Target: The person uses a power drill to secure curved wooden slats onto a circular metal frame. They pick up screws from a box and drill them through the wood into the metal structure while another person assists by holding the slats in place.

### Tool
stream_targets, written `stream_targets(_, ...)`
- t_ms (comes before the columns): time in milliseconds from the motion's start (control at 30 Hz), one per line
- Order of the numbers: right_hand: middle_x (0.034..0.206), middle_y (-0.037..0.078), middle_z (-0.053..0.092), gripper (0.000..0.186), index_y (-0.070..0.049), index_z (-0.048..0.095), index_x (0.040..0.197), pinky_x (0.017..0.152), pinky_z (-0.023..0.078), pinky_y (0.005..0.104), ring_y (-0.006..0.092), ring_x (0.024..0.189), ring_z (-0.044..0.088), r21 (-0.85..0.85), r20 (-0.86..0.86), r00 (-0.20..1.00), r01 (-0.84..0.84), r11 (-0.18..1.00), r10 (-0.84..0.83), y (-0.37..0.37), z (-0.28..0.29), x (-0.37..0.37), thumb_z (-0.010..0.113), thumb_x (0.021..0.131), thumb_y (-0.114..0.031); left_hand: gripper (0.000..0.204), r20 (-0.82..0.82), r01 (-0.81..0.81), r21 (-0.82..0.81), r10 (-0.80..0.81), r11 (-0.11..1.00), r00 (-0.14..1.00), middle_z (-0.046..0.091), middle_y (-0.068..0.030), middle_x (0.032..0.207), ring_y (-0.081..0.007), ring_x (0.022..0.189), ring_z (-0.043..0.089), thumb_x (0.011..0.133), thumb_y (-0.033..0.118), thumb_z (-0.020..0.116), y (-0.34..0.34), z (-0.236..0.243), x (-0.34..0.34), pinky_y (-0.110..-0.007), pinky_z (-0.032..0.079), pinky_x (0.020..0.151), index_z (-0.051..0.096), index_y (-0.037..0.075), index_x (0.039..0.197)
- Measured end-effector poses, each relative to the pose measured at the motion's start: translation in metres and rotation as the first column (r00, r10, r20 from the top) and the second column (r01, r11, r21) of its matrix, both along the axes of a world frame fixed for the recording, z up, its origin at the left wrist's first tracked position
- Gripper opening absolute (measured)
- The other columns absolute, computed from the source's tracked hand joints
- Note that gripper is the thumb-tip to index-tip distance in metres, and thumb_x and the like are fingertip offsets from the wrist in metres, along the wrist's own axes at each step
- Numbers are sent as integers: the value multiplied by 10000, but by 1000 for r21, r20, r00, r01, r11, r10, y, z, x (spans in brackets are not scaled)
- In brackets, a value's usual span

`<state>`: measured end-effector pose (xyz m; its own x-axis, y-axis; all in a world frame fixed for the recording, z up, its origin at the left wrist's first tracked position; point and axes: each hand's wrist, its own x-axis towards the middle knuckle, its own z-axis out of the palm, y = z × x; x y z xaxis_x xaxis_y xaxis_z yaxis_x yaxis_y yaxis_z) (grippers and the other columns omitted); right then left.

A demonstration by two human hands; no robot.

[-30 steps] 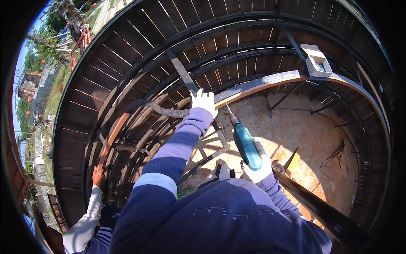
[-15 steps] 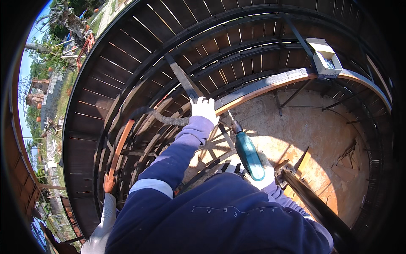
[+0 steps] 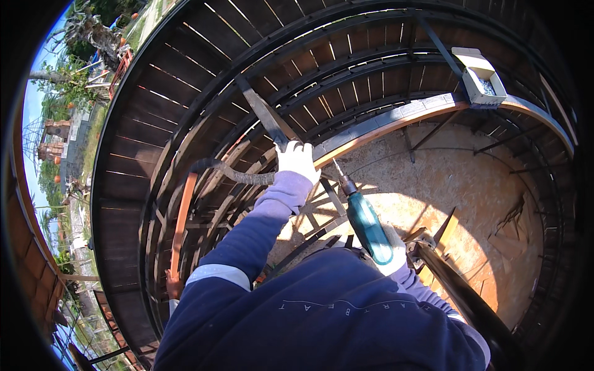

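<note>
The drill is gripped by the right hand, its tip near the rail, which is held by the left hand. A box is set on the rail; some floor is hidden by a pole.

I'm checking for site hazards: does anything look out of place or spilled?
The open box of small pieces sits on the narrow curved beam, which looks a precarious spot. Loose scraps lie on the floor at right, looking untidy. Nothing has visibly spilled from the box.
</note>
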<state>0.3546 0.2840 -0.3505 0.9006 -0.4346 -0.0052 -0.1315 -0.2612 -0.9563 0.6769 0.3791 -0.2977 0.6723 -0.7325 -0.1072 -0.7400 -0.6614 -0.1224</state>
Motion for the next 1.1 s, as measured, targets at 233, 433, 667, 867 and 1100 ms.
stream_targets(233, 1033, 157, 705, 597, -33, 664, 1192, 854, 540, 427, 356, 940, 686, 20, 87, 995, 41, 999, -43, -4, 19, 7, 829, 726, -367, 594, 21, -1, 2, 1, 1000, 1000, 620, -109, 1205, -285, 1253, 489, 749, 386, 777, -2, 1, 0, -584, 304, 1116, 591, 75, 1220)
stream_targets(433, 1054, 168, 703, 625, -25, 653, 1206, 864, 543, 430, 364, 960, 685, 51, 79, 997, -27, 998, 23, -13, 37, 12, 834, 708, -357, 610, 24, 15, -25, -15, 1000, 1000, 620, -118, 1218, -295, 1258, 485, 746, 375, 780, 1, -4, 1, -586, 290, 1125, 586, 66, 1235)
stream_targets(667, 1041, 149, 715, 592, 1, 643, 1208, 878, 540, 366, 276, 976, 698, 354, 50, 999, -12, 935, -6, -7, 30, 16, 843, 719, -265, 579, -10, 16, -51, -17, 999, 1000, 609, -119, 1170, -301, 1222, 502, 726, 376, 790, -1, -3, 2, -602, 295, 1117, 592, 68, 1174)
stream_targets(867, 1030, 137, 716, 564, 14, 644, 1199, 871, 540, 335, 229, 945, 701, 336, 22, 1000, -8, 942, 0, -10, 34, 16, 843, 724, -218, 563, 16, 20, -40, -19, 999, 1000, 602, -120, 1166, -299, 1211, 509, 726, 382, 792, 0, -2, 1, -598, 316, 1099, 594, 78, 1156)
stream_targets(1100, 999, 130, 720, 546, 5, 659, 1170, 857, 539, 344, 237, 925, 701, 258, 30, 999, -29, 966, 22, -15, 41, 18, 838, 714, -236, 570, 34, 29, -49, -28, 998, 999, 599, -123, 1181, -299, 1214, 508, 731, 388, 791, 1, -4, 1, -596, 318, 1096, 589, 76, 1163)
